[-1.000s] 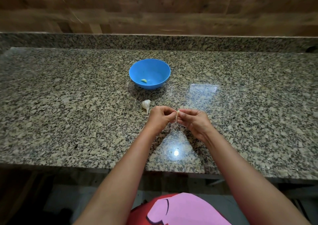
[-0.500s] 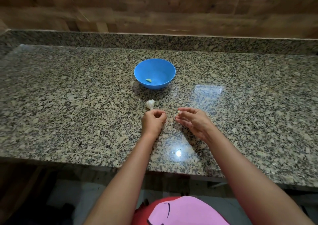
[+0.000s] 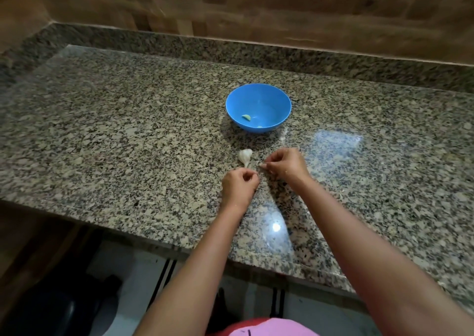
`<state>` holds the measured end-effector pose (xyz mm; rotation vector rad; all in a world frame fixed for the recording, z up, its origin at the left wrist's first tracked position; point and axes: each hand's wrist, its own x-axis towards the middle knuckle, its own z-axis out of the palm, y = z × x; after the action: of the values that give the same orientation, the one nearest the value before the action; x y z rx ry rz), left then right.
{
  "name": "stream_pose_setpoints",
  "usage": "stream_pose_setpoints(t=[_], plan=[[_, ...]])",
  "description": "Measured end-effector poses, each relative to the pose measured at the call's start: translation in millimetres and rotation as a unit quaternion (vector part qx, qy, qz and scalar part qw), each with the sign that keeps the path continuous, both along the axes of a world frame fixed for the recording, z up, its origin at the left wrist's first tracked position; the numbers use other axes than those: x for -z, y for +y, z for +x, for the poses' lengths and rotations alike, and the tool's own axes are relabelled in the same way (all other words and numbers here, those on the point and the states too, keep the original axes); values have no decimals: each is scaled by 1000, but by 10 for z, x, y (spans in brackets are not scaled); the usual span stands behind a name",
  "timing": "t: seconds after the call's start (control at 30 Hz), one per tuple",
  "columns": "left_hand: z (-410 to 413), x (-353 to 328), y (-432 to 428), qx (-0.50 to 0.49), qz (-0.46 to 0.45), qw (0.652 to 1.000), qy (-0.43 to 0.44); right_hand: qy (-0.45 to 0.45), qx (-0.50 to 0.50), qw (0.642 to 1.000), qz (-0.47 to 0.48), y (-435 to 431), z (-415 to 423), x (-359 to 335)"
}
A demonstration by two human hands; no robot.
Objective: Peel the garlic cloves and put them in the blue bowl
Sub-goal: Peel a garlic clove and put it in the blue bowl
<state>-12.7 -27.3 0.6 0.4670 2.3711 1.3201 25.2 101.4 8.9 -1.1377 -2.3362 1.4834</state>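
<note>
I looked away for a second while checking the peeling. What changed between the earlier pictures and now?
The hands, joined on one clove earlier, came apart: the left hand drew back, fingers curled, and the right hand moved forward, pinching something small. The unpeeled garlic stayed on the counter, and the blue bowl kept its peeled clove.

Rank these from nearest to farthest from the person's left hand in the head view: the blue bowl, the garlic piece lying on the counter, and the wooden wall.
From the left hand:
1. Garlic piece, on the counter just beyond the knuckles.
2. Blue bowl, farther back on the counter, slightly right.
3. Wooden wall, behind the counter's raised back edge.
</note>
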Motion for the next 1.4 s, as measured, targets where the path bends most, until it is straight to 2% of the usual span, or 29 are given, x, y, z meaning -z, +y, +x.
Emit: stream_pose_setpoints(t=[0.1,0.2,0.3,0.43,0.6,0.9,1.07,1.17,1.23,1.4], plan=[[33,-11,5,0,-6,1000,12,3,-10,1000,-2,4,64,-12],[99,-24,20,14,-6,1000,21,16,29,999,-8,57,194,-30],[151,-11,76,31,-9,999,31,30,32,998,34,144,324,-36],[183,-41,192,48,-30,997,48,-28,-48,988,141,224,353,-44],[167,-81,267,46,-42,997,54,-112,-147,951,248,310,248,67],[333,-55,108,58,-46,996,59,-81,-218,929,288,-109,687,97],[384,-91,-2,77,-48,996,24,-40,-171,946,271,-250,864,15],[392,-111,-39,98,-49,994,-21,-31,-94,977,191,-249,867,-64],[399,-113,-78,103,-34,991,-73,-31,-87,985,142,-286,872,-103],[400,-106,-132,98,-24,994,-37,-23,-106,986,129,-398,883,-83]])
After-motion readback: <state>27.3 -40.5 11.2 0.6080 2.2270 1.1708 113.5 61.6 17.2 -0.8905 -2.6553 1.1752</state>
